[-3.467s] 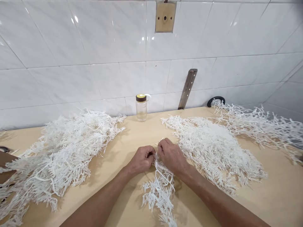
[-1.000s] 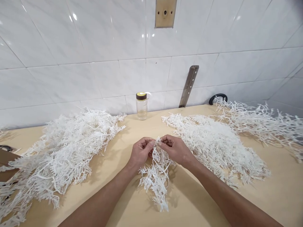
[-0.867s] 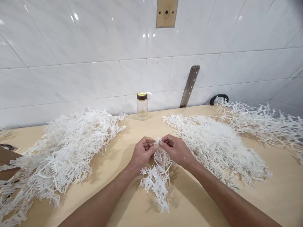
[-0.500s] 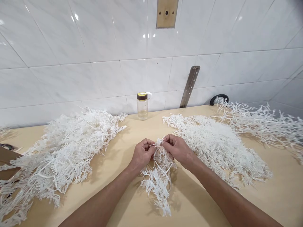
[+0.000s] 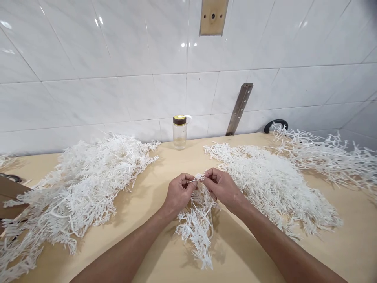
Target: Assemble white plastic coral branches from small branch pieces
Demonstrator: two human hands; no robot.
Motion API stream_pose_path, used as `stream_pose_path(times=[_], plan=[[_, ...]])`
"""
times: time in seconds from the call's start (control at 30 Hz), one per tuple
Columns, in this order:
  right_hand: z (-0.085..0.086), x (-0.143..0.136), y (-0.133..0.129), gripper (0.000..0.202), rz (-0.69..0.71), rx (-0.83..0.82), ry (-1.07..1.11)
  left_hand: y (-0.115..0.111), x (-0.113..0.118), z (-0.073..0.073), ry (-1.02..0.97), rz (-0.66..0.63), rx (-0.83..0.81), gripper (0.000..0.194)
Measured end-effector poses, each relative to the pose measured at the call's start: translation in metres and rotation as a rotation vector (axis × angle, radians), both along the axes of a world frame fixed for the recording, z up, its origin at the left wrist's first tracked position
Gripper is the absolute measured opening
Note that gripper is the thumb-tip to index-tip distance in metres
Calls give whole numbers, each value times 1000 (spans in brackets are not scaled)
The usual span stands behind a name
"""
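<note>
Between my two hands is a white branching artificial plant sprig (image 5: 196,232), its feathery lower end hanging down toward me over the table. My left hand (image 5: 180,192) pinches its top from the left, thumb against the fingers. From the right, my right hand (image 5: 222,185) pinches the same top with thumb and forefinger. A small tuft (image 5: 199,177) shows between the fingertips. The exact spot under each fingertip is hidden.
White sprigs form a big heap (image 5: 97,184) at left and another heap (image 5: 271,181) at right. Barer white branches (image 5: 330,157) lie far right. Along the tiled wall stand a clear bottle (image 5: 179,135), a metal strip (image 5: 240,109) and a black curved object (image 5: 276,125). Brown cardboard (image 5: 13,194) is at left.
Both hands stay pinched at the sprig's top, the fingertips shifting only slightly. The tuft between them now lies flatter. The whole view has shifted a little.
</note>
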State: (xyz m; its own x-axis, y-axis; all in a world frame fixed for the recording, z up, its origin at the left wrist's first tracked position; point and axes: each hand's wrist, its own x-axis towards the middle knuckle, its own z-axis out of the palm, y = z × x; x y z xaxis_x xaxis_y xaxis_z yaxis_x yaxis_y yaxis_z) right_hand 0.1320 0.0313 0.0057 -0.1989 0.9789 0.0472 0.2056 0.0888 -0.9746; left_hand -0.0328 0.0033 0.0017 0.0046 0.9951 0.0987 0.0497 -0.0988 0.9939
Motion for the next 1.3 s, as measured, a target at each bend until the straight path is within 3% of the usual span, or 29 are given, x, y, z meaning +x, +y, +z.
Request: stream_pose_path(times=[0.23, 0.33, 0.5, 0.67, 0.87, 1.07, 1.3], plan=[[-1, 2, 4, 16, -23, -91, 33, 1, -4, 3, 8, 6, -13, 33], [0, 5, 6, 17, 32, -138, 58, 2, -6, 3, 28, 22, -42, 37], [14, 13, 3, 36, 139, -93, 143, 1, -4, 3, 44, 60, -36, 34], [23, 10, -3, 42, 98, -83, 13, -2, 1, 6, 48, 53, -6, 30], [19, 6, -4, 38, 134, -90, -37, -2, -1, 7, 62, 95, 4, 35], [16, 9, -3, 42, 194, 30, -128, 0, -2, 6, 51, 71, -27, 41], [9, 4, -1, 31, 98, 89, -175, -1, -3, 7, -36, 17, -67, 39]])
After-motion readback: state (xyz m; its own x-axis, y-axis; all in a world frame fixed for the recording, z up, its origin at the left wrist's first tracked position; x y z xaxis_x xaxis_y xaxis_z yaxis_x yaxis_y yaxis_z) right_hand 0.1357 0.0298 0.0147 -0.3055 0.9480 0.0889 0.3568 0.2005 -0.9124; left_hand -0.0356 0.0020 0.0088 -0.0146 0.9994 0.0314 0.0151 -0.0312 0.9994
